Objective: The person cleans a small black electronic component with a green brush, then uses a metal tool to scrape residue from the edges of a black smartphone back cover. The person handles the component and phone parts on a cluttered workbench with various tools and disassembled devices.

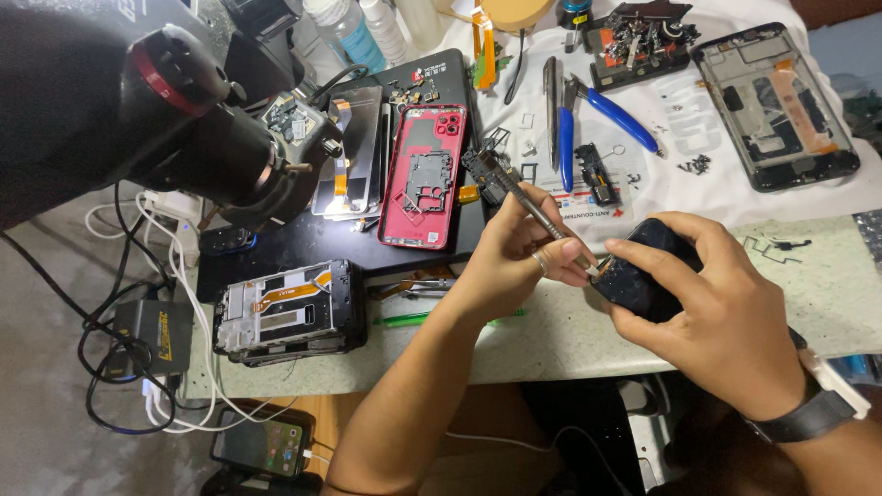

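view: head camera, looking down at bench (551, 340)
left hand (514, 262): fingers clamped on thin metal tool (542, 213), tip at top edge of dark phone (643, 276)
right hand (726, 312): fingers wrapped round the dark phone, held just above bench at 3 o'clock
red phone back cover (424, 174): flat, 11 o'clock of left hand
blue-handled pliers (597, 115): 12 o'clock
opened phone frame (289, 312): 9 o'clock, bench edge
microscope (230, 156): 10 o'clock

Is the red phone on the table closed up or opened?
Opened. The red phone back lies with its inside facing up, bare frame and camera holes showing.
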